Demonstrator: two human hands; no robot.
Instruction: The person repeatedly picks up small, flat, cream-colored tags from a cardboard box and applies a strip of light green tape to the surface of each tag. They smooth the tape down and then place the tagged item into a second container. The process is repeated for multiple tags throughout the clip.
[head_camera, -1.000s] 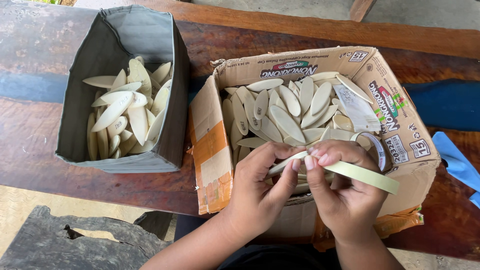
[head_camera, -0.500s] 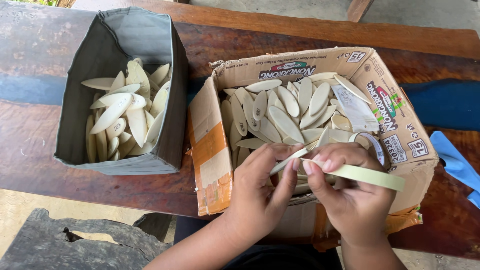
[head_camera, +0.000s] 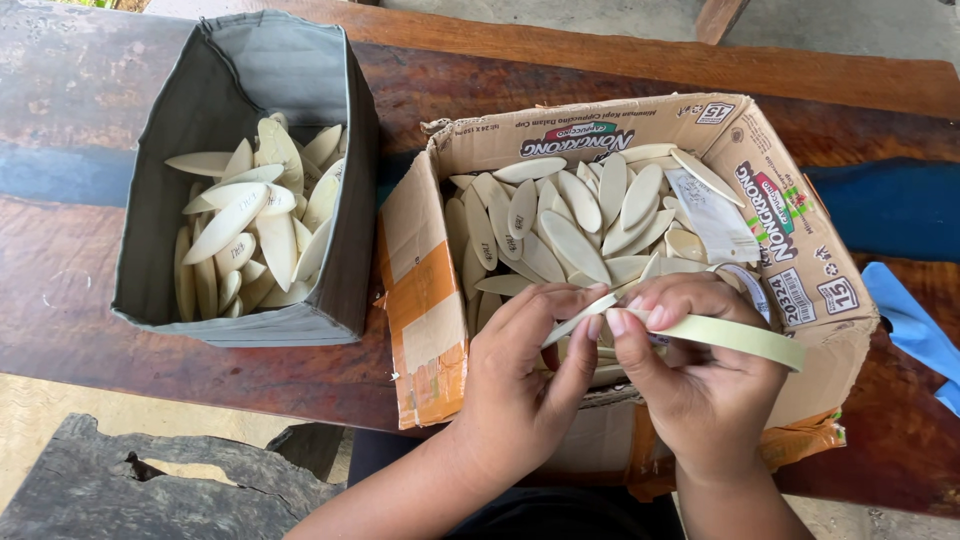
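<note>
My left hand (head_camera: 520, 395) pinches a thin, pale oval piece (head_camera: 572, 322) over the near edge of a cardboard box (head_camera: 425, 260). My right hand (head_camera: 705, 395) holds a pale green strip of tape (head_camera: 745, 340), and its fingertips meet the left hand's at the oval piece. The strip sticks out to the right past my knuckles. The box is filled with several similar cream oval pieces (head_camera: 575, 245), partly hidden by both hands.
A grey fabric bin (head_camera: 345, 250) to the left holds more oval pieces (head_camera: 250, 225). Both containers sit on a dark wooden table (head_camera: 70, 270). A blue cloth (head_camera: 915, 325) lies at the right edge. A dark stone slab (head_camera: 150, 490) is below the table's near edge.
My hands have stayed over the box's near edge, shifting only slightly; the grip on the oval piece and the tape is the same.
</note>
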